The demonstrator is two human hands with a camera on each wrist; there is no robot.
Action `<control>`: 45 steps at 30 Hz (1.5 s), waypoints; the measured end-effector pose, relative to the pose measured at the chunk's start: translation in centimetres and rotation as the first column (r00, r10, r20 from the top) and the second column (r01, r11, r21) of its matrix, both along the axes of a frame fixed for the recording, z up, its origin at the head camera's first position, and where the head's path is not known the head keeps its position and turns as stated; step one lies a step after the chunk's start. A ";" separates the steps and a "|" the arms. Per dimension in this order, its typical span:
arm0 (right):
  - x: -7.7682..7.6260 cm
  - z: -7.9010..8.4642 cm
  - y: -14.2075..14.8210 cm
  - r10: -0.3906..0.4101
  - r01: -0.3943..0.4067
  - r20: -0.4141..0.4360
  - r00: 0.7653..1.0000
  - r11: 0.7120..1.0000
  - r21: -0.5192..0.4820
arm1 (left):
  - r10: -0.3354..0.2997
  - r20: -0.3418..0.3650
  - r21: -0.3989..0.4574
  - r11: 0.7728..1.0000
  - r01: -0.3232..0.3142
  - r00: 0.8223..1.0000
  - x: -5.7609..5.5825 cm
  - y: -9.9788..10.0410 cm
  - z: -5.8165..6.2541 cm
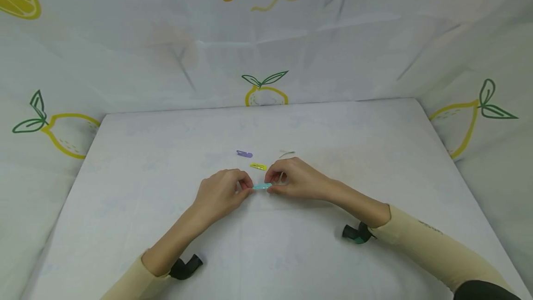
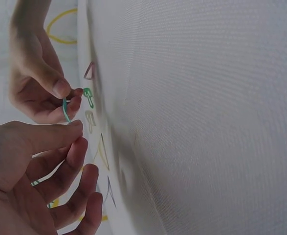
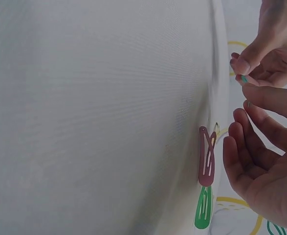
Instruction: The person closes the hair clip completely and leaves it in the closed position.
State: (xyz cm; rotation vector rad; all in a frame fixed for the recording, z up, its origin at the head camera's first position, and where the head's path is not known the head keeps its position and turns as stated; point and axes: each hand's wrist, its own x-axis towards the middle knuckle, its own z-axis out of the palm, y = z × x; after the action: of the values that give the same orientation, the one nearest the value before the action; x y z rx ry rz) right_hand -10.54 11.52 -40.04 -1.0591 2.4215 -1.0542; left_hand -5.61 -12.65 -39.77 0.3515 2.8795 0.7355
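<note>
A turquoise snap hair clip (image 1: 262, 186) (image 2: 65, 110) is stretched between the two hands over the middle of the table. My left hand (image 1: 222, 193) pinches one end between thumb and forefinger. At the opposite end, the thumb and fingertips of my right hand (image 1: 297, 178) pinch it. Most of the clip is hidden by fingers in the right wrist view. Just beyond the hands lie a yellow hair clip (image 1: 258, 166), a purple hair clip (image 1: 244, 153) and a thin pale clip (image 1: 287, 153). A mauve clip (image 3: 207, 156) and a green clip (image 3: 203, 208) appear in the right wrist view.
A white cloth covers the table (image 1: 166, 142). White lemon-printed curtains (image 1: 145, 59) enclose its back and sides. Black curved pieces (image 1: 186, 266) stick out at both sleeve cuffs.
</note>
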 end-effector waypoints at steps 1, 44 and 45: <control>0.0 -0.1 0.0 0.001 -0.001 -0.001 1.000 1.000 0.000 | -0.004 0.000 -0.003 1.000 0.004 1.000 0.0 0.0 0.0; -0.7 -0.5 0.0 0.011 -0.016 0.041 0.999 0.990 0.137 | -0.019 0.060 0.001 1.000 0.019 0.998 -0.9 0.6 -1.7; -0.7 -0.5 0.0 0.011 -0.016 0.040 0.999 0.991 0.136 | -0.019 0.062 0.001 1.000 0.019 0.998 -0.9 0.6 -1.7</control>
State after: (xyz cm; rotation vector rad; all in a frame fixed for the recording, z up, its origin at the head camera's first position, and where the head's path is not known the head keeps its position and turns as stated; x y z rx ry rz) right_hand -11.27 11.52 -40.56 -0.9988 2.4128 -0.8821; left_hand -6.52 -12.05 -41.49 0.3488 2.8137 0.7313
